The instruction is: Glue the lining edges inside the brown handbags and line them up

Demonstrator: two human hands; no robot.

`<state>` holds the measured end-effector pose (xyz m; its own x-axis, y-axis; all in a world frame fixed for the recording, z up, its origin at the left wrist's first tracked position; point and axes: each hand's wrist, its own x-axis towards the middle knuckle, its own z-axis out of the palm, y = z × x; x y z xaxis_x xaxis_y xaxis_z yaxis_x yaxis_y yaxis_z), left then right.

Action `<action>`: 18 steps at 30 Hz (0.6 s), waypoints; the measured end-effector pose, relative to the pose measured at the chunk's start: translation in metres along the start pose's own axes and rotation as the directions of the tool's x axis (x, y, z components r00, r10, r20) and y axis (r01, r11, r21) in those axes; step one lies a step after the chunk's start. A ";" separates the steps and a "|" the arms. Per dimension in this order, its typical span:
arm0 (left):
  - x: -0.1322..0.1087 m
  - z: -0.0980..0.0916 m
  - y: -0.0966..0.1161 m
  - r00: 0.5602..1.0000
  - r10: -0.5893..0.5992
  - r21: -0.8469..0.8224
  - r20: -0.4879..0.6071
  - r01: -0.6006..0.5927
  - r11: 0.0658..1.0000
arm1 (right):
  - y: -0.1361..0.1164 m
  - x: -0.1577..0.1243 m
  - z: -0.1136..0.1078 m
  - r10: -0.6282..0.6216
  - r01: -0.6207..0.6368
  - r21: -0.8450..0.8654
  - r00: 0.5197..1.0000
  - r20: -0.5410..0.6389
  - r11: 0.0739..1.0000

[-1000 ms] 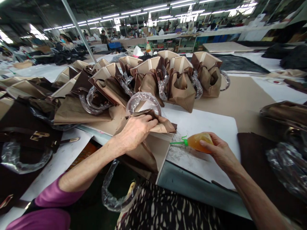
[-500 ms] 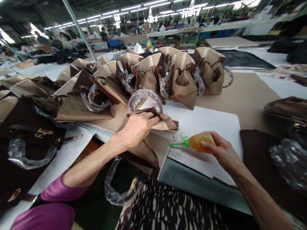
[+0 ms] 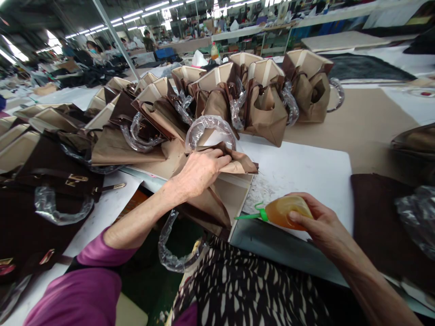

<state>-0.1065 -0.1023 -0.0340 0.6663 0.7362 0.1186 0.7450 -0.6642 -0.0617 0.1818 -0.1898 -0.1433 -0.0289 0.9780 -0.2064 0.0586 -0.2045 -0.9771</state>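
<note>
A brown handbag (image 3: 207,208) lies at the table's front edge, its tan lining pulled up and folded back. My left hand (image 3: 200,172) is closed on the lining's folded edge; its fingertips are partly hidden in the cloth. One plastic-wrapped handle (image 3: 212,124) arches behind that hand, and another (image 3: 166,249) hangs below the table edge. My right hand (image 3: 316,217) grips a squeeze bottle (image 3: 287,212) of amber liquid, tilted nearly level. The bottle's green nozzle points left, its tip close to the bag's stiff edge.
Several similar bags (image 3: 265,99) stand in rows behind and to the left. White paper (image 3: 306,167) with dark smears covers the table. A dark brown piece (image 3: 377,217) and clear plastic lie at the right. Other people sit far back on the left.
The bottle in my right hand has moved down a little, its tip now lower along the bag's edge. My left hand keeps its hold on the lining. The whole view has shifted slightly.
</note>
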 end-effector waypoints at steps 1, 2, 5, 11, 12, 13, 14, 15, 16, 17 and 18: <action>0.000 0.000 0.000 1.000 -0.001 0.002 0.000 0.001 1.000 | 0.000 -0.003 0.001 0.002 -0.002 0.006 1.000 0.006 1.000; 0.000 -0.001 0.000 1.000 -0.001 0.007 0.000 0.001 1.000 | 0.000 -0.006 0.002 0.006 -0.006 0.014 1.000 0.012 1.000; 0.000 -0.001 0.001 1.000 -0.005 0.031 -0.002 0.005 1.000 | 0.002 -0.014 0.007 0.007 -0.008 0.046 1.000 0.021 0.999; -0.001 0.002 -0.001 1.000 0.006 0.045 -0.023 -0.005 0.999 | 0.000 -0.026 0.014 -0.033 0.031 0.049 0.999 0.039 0.998; -0.001 0.002 -0.001 1.000 0.008 0.040 -0.026 -0.007 0.999 | 0.000 -0.028 0.014 -0.023 0.021 0.055 0.999 0.034 0.998; -0.001 0.003 -0.002 1.000 0.009 0.035 -0.028 -0.008 0.999 | 0.001 -0.030 0.013 -0.006 0.004 0.059 0.999 0.033 0.998; -0.001 0.003 -0.003 1.000 0.011 0.029 -0.029 -0.010 1.000 | 0.003 -0.031 0.011 0.015 -0.018 0.068 0.999 0.038 0.998; -0.001 0.004 -0.003 0.999 0.014 0.023 -0.031 -0.013 1.000 | 0.004 -0.033 0.010 0.037 -0.040 0.081 0.998 0.041 0.996; -0.001 0.004 -0.004 0.999 0.018 0.018 -0.033 -0.017 1.000 | 0.006 -0.034 0.009 0.055 -0.059 0.100 0.998 0.038 0.993; -0.001 0.004 -0.005 0.999 0.022 0.015 -0.036 -0.022 1.000 | 0.008 -0.035 0.008 0.072 -0.075 0.121 0.997 0.026 0.990; -0.001 0.005 -0.005 0.999 0.026 0.013 -0.040 -0.026 1.000 | 0.010 -0.036 0.008 0.088 -0.088 0.141 0.996 0.010 0.986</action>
<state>-0.1109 -0.0993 -0.0387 0.6837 0.7128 0.1562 0.7280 -0.6812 -0.0780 0.1759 -0.2270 -0.1462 -0.0335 0.9558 -0.2920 -0.0798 -0.2938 -0.9525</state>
